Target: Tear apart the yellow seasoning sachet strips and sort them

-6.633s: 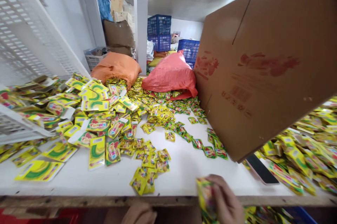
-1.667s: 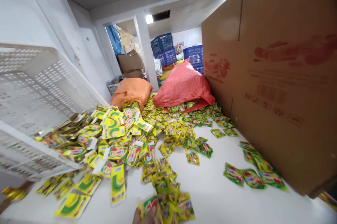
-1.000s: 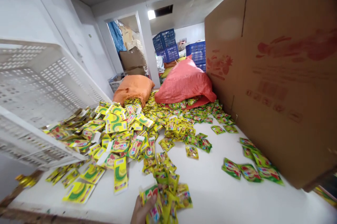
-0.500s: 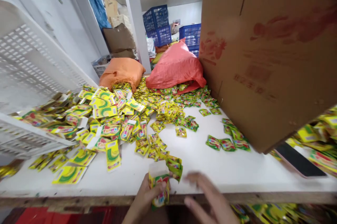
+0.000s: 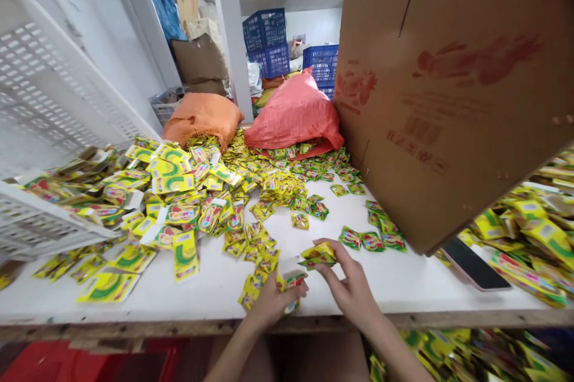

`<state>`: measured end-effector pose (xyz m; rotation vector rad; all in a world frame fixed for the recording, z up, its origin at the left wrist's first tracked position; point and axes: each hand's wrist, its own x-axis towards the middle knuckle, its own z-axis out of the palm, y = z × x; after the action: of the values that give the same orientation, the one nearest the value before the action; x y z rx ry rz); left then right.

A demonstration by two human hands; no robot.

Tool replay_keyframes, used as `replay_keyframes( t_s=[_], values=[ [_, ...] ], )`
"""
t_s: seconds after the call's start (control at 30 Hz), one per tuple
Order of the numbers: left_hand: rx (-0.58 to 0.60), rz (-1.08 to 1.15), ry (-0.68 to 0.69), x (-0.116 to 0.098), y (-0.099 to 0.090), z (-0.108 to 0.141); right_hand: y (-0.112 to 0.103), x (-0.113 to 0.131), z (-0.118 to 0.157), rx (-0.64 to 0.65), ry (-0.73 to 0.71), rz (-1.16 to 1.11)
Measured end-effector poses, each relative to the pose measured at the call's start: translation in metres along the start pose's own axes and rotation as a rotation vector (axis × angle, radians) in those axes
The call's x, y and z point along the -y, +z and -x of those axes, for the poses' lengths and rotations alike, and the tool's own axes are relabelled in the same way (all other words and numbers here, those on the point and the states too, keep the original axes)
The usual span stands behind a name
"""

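My left hand [image 5: 274, 303] is wrapped round a small yellow and green box [image 5: 293, 280] whose white flap points up, near the table's front edge. Just right of it, my right hand [image 5: 347, 280] pinches yellow-green packets [image 5: 318, 255] between thumb and fingers, slightly above the box; how many packets is hard to tell. Loose yellow packets [image 5: 251, 291] lie beside my left hand. Green packets [image 5: 372, 241] rest on the white table [image 5: 215, 298] beyond my right hand. A heap of flat yellow boxes [image 5: 174, 176] covers the left part.
A large cardboard box [image 5: 426, 101] leans at the right, with a phone [image 5: 478, 265] below it and more yellow boxes [image 5: 538, 232] alongside. Red [image 5: 296, 113] and orange [image 5: 204, 116] sacks lie at the back. A white crate [image 5: 58, 214] is at the left.
My right hand has closed on packets and lifted beside the small box; it was open and blurred before. The view has shifted, showing more boxes on the right.
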<state>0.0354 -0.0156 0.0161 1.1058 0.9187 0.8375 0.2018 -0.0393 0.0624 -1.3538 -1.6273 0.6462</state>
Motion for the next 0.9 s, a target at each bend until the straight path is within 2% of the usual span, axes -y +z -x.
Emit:
replay_keyframes(
  t_s=[0.1, 0.17, 0.43, 0.53, 0.63, 0.77, 0.9],
  values=[
    [0.044, 0.027, -0.002, 0.002, 0.008, -0.005, 0.01, -0.002, 0.0, 0.042, -0.153, 0.076],
    [0.051, 0.043, -0.004, 0.003, 0.01, -0.007, 0.012, -0.003, 0.0, 0.088, -0.198, 0.19],
    [0.09, -0.156, -0.022, 0.003, 0.009, -0.006, 0.001, 0.011, -0.006, 0.34, -0.115, 0.431],
    [0.139, -0.119, -0.01, -0.001, 0.01, -0.006, 0.005, 0.01, -0.01, 0.305, -0.072, 0.513],
    [0.163, -0.079, 0.036, -0.004, 0.011, -0.006, 0.008, 0.012, -0.013, 0.291, -0.126, 0.566],
    [0.074, -0.087, 0.048, -0.004, 0.012, -0.007, 0.008, 0.02, -0.014, 0.28, -0.194, 0.549],
    [-0.009, -0.029, 0.09, -0.003, 0.015, -0.01, 0.006, 0.015, -0.013, 0.219, -0.175, 0.468]
  ],
)
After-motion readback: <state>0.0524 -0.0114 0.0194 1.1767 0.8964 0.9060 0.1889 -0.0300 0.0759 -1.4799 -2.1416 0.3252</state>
